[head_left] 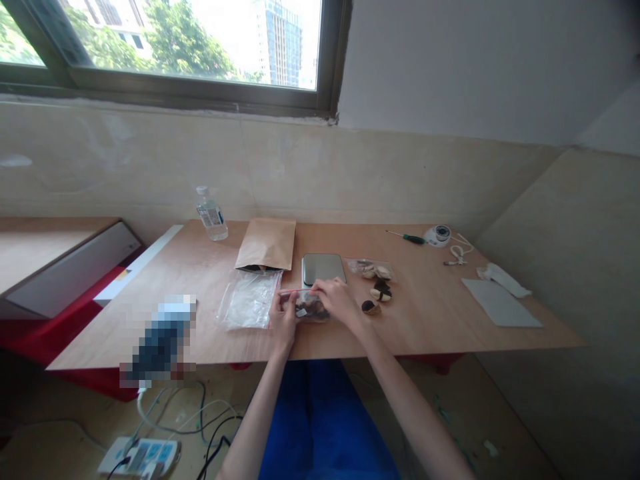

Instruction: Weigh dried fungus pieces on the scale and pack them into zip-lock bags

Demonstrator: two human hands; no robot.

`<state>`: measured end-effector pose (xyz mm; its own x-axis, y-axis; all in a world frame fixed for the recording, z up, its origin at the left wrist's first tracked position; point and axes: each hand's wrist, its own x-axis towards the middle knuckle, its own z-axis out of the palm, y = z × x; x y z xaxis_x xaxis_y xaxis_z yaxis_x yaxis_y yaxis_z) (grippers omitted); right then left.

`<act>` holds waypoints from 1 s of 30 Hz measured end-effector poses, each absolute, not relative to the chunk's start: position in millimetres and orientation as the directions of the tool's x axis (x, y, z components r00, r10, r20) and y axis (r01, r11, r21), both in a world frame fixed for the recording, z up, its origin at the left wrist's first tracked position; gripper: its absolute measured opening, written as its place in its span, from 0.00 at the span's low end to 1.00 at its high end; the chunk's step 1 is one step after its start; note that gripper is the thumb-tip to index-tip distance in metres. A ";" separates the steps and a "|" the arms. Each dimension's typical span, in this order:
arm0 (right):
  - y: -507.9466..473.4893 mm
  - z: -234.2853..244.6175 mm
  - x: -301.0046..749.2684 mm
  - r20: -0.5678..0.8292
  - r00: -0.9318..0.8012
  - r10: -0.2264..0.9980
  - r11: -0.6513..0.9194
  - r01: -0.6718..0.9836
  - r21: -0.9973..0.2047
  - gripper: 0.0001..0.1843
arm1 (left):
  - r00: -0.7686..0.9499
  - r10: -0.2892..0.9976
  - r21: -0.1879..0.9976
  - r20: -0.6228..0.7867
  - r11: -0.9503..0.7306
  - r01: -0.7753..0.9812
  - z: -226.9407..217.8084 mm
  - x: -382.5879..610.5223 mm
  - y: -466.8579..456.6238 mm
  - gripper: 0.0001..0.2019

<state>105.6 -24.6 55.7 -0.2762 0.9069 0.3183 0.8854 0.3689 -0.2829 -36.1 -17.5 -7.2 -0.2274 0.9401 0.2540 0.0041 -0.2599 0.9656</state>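
Observation:
Both hands are at a clear zip-lock bag [313,309] with brown pieces inside, near the table's front edge. My left hand [283,315] grips the bag's left end, thumb on top. My right hand [336,297] pinches the red zip strip along the bag's top edge. Just behind the bag lies a flat kitchen scale [323,268] with a metal top. To the right are dark and pale mushroom-like pieces [381,291], a brown piece [371,307] and another filled clear bag [371,269]. Flat clear bags [251,300] lie to the left.
A kraft paper pouch [267,243] and a bottle [213,215] stand or lie at the back left. A blurred-out object [163,340] is at the left edge. Farther right are a screwdriver [413,239], a white camera [438,235] and a white sheet [500,303].

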 end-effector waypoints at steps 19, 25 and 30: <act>-27.3 63.5 119.0 0.330 -0.260 0.907 0.395 0.795 -0.460 0.08 | -0.037 0.965 0.961 0.259 -0.261 -0.087 -5.7 -38.2 -13.3 0.11; -25.2 65.5 100.7 0.317 -0.272 0.909 0.378 0.859 -0.346 0.06 | -0.012 0.961 0.955 0.276 -0.275 -0.110 -7.2 -38.3 -13.4 0.11; -27.2 63.1 96.2 0.359 -0.248 0.900 0.358 0.890 -0.282 0.09 | -0.045 0.949 0.947 0.312 -0.315 -0.068 -7.3 -38.7 -13.7 0.10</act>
<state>96.2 -27.2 63.1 -0.2481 0.8999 0.3586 0.8902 0.3579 -0.2820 -38.7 -13.7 -7.3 -0.0449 0.9490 0.3121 -0.0675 -0.3146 0.9468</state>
